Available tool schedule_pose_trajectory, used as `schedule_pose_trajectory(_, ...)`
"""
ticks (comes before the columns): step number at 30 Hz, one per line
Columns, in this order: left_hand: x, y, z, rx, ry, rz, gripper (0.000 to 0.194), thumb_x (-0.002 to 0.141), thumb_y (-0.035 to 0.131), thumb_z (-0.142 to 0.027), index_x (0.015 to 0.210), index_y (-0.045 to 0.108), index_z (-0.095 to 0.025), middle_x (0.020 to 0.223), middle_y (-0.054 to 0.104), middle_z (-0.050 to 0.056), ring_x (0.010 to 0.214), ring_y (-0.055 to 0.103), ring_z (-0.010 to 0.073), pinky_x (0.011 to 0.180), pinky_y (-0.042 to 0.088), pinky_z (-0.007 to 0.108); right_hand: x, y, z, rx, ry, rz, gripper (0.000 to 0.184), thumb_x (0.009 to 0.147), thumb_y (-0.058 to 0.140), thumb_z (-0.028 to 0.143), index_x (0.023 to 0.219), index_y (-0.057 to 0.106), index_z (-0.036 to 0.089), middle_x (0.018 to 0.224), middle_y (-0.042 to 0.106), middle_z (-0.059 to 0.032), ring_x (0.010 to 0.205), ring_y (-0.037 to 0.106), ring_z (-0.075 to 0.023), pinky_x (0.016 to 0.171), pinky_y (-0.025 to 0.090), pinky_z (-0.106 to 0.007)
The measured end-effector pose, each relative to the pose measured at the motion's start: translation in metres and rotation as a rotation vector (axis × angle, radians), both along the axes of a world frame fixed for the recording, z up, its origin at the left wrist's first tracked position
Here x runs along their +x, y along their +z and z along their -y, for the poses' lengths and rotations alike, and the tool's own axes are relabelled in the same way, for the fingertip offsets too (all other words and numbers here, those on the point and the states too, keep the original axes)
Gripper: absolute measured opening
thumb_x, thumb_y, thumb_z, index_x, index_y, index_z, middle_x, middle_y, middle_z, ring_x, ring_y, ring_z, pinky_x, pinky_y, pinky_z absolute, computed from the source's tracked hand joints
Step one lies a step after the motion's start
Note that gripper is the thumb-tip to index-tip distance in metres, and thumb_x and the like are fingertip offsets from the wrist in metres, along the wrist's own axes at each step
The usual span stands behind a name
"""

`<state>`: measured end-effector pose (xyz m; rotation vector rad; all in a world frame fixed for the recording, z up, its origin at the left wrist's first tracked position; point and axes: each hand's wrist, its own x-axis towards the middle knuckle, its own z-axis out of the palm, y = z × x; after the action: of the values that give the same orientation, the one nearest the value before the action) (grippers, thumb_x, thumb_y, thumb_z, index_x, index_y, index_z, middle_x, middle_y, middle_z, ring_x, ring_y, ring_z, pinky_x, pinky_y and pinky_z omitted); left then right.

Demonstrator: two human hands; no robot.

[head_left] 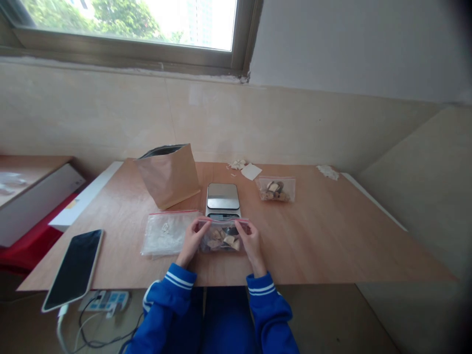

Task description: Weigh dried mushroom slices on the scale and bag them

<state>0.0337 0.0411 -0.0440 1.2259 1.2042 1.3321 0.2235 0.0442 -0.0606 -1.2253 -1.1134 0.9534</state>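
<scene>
A clear zip bag (221, 240) holding brown and pale dried slices, perhaps mushrooms, lies in front of the kitchen scale (223, 196). My left hand (194, 239) pinches the bag's top left edge between thumb and fingers. At the top right corner, my right hand (251, 242) grips the same edge. The bag's top covers the lower rim of the scale, whose metal plate carries nothing. Left of my left hand lies a stack of flat clear zip bags (167, 233) with red seal strips.
An open brown paper pouch (171, 177) stands behind the flat bags. A second filled zip bag (276, 190) sits right of the scale. White scraps (238, 164) and a white square (251, 171) lie near the wall. A cabled tablet (75, 268) overhangs the table's front left edge.
</scene>
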Motion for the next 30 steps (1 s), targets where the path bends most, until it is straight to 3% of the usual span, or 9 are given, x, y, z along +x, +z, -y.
schedule_pose_trajectory(5, -0.002, -0.002, 0.000, -0.058, 0.012, 0.027, 0.031, 0.076, 0.069, -0.042, 0.090, 0.071, -0.015, 0.088, 0.070, 0.007, 0.086, 0.062, 0.0209, 0.078, 0.048, 0.029, -0.007, 0.006, 0.001, -0.024, 0.018, 0.004, 0.031, 0.073, 0.070, 0.046, 0.084, 0.070, 0.016, 0.083, 0.074, -0.0074, 0.080, 0.069, -0.0222, 0.074, 0.056, -0.033)
schedule_pose_trajectory(12, -0.002, -0.002, -0.001, -0.078, 0.019, 0.008, 0.030, 0.076, 0.069, -0.042, 0.088, 0.071, -0.015, 0.085, 0.071, 0.007, 0.084, 0.064, 0.0199, 0.076, 0.048, 0.028, -0.004, 0.011, 0.002, 0.019, 0.064, 0.020, 0.027, 0.078, 0.066, 0.043, 0.083, 0.070, 0.017, 0.083, 0.073, -0.0060, 0.078, 0.068, -0.0198, 0.071, 0.054, -0.030)
schedule_pose_trajectory(25, 0.005, -0.008, -0.001, 0.058, 0.095, -0.105, 0.027, 0.079, 0.065, -0.041, 0.088, 0.070, -0.016, 0.089, 0.072, 0.008, 0.084, 0.066, 0.0207, 0.079, 0.050, 0.032, -0.002, 0.004, 0.001, 0.000, 0.000, 0.035, 0.027, 0.075, 0.070, 0.044, 0.083, 0.071, 0.018, 0.083, 0.072, -0.0056, 0.080, 0.068, -0.0204, 0.075, 0.054, -0.031)
schedule_pose_trajectory(30, 0.008, -0.009, -0.001, 0.081, 0.048, -0.090, 0.027, 0.081, 0.064, -0.042, 0.090, 0.070, -0.017, 0.090, 0.072, 0.007, 0.085, 0.066, 0.0202, 0.079, 0.050, 0.031, 0.003, 0.001, -0.001, -0.032, -0.041, 0.013, 0.035, 0.070, 0.074, 0.048, 0.084, 0.072, 0.017, 0.085, 0.074, -0.0078, 0.081, 0.069, -0.0223, 0.076, 0.055, -0.034)
